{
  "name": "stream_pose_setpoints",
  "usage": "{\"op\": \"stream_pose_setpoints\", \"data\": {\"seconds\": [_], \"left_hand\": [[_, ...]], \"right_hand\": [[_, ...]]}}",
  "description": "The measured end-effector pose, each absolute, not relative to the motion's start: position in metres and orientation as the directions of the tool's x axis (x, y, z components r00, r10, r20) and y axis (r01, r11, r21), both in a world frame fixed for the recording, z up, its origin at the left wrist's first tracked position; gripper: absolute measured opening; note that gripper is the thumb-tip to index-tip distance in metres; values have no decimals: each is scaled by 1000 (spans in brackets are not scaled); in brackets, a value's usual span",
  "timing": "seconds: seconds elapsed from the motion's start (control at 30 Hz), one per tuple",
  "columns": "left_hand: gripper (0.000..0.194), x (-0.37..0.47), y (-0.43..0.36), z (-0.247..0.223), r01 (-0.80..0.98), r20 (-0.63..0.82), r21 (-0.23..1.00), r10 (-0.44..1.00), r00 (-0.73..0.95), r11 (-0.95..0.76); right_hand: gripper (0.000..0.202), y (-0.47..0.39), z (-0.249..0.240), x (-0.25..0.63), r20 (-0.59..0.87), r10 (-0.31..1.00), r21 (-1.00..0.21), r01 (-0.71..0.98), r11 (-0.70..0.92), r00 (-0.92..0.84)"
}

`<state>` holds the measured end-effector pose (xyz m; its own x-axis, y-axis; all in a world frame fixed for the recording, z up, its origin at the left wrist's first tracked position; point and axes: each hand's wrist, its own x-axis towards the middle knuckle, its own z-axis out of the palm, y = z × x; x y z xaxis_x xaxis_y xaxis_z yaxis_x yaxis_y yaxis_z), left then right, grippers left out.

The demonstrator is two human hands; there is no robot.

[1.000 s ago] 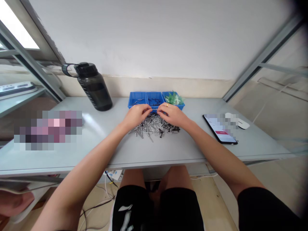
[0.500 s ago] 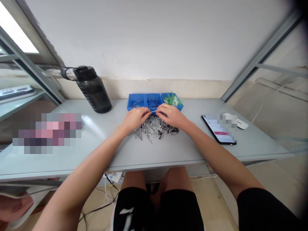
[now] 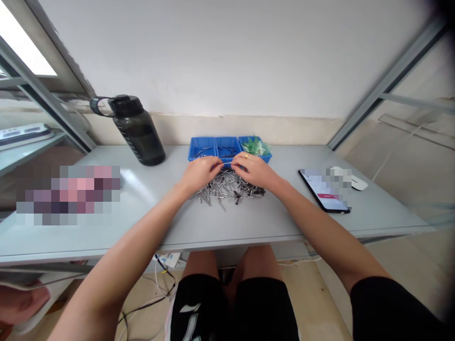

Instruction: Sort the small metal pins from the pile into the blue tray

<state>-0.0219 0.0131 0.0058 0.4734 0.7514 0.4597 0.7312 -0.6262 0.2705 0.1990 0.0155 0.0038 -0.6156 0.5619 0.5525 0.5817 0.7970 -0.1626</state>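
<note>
A thin silver rivet (image 3: pixel 226 163) spans the gap between my two hands, just above the pile. My left hand (image 3: pixel 204 171) pinches its left end between thumb and fingers. The fingertips of my right hand (image 3: pixel 251 169), which wears a ring, are closed on the other end. Under and in front of the hands lies a loose pile of silver rivets (image 3: pixel 213 190), with dark screws (image 3: pixel 237 195) mixed in towards the right. Behind them stands a blue three-part bin (image 3: pixel 202 141): a few silver rivets at left, dark screws in the middle, green and whitish pieces (image 3: pixel 255 146) at right.
On the grey desk (image 3: pixel 227 227), a dark water bottle (image 3: pixel 140 132) stands at the back left. A blurred-out pinkish item (image 3: pixel 76 189) lies at far left. To the right are a phone (image 3: pixel 324 190) and a white mouse (image 3: pixel 357 182). Metal posts flank the desk.
Both hands keep the same pinch on the rivet, with hardly any movement. The whole view has shifted very slightly.
</note>
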Motion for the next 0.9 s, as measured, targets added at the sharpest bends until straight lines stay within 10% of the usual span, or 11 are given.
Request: {"op": "stream_pose_setpoints", "data": {"seconds": [0.9], "left_hand": [[21,-21,10,9,736,432,269,761,484,-621]], "right_hand": [[20,15,3,199,517,589,-179,594,784,-621]]}}
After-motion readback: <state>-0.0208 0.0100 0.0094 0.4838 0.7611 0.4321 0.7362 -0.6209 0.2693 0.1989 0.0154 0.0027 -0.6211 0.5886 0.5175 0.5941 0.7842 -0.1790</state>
